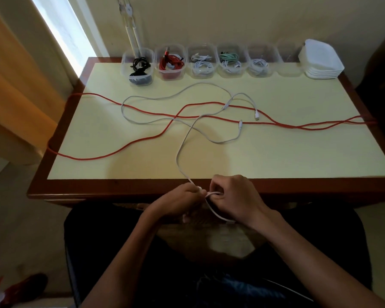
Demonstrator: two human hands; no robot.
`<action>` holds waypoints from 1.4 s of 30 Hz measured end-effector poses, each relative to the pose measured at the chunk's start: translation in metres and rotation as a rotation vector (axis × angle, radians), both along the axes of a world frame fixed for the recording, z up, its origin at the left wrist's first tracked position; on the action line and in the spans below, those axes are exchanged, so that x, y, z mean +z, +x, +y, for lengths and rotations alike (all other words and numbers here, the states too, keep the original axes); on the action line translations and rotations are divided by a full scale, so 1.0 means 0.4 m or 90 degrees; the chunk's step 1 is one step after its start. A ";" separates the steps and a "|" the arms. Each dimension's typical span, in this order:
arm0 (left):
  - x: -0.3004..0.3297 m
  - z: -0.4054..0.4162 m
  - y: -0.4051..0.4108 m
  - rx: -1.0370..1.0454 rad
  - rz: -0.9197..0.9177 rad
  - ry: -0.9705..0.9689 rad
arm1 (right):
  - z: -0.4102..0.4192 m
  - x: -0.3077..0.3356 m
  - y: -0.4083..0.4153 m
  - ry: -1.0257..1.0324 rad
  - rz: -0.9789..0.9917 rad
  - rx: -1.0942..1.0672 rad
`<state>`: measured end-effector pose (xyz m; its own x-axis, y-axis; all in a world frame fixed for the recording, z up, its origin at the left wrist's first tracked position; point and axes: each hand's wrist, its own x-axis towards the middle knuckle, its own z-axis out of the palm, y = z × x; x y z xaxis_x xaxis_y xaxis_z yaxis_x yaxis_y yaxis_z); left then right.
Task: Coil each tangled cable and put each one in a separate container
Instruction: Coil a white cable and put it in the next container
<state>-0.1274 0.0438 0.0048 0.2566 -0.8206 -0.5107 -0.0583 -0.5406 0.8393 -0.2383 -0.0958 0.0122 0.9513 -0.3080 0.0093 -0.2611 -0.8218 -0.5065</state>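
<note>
A white cable runs from loose loops in the middle of the table down over the front edge to my hands. My left hand pinches it just below the table edge. My right hand grips a small loop of the same cable, which hangs beneath both hands. A long red cable lies across the whole table, crossing the white one and hanging off both side edges. At the back stand several clear containers; an empty one is at the right end of the row.
The other containers hold coiled cables: black, red, white, green and white, white. A stack of white lids sits at the back right corner. The table has a dark wooden rim.
</note>
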 end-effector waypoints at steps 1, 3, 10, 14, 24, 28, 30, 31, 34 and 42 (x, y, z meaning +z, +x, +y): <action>0.007 0.002 0.001 -0.019 0.062 -0.002 | -0.004 -0.013 0.000 -0.043 -0.031 0.010; 0.020 -0.001 -0.007 -0.038 0.195 -0.015 | -0.009 -0.042 0.000 -0.093 -0.107 0.002; 0.026 -0.023 -0.052 0.007 0.784 -0.256 | -0.006 -0.069 0.007 -0.157 -0.309 -0.104; 0.073 -0.041 -0.051 0.047 0.926 -0.423 | -0.004 -0.074 0.002 -0.186 -0.314 -0.148; 0.082 -0.082 0.010 0.594 1.070 -0.610 | 0.037 -0.050 0.004 0.361 -0.168 -0.222; 0.051 -0.093 0.069 0.893 0.965 -0.600 | 0.046 -0.028 -0.035 0.898 0.058 -0.342; 0.040 -0.088 0.082 0.953 0.899 -0.580 | 0.038 -0.015 -0.054 1.150 0.049 -0.420; 0.036 -0.087 0.080 0.966 0.844 -0.560 | 0.037 -0.007 -0.058 1.216 0.016 -0.449; 0.014 -0.096 0.052 0.961 0.575 -0.468 | 0.042 0.018 -0.054 1.307 -0.094 -0.484; 0.014 -0.074 0.000 0.433 0.060 -0.212 | 0.001 0.110 -0.044 0.539 0.015 -0.007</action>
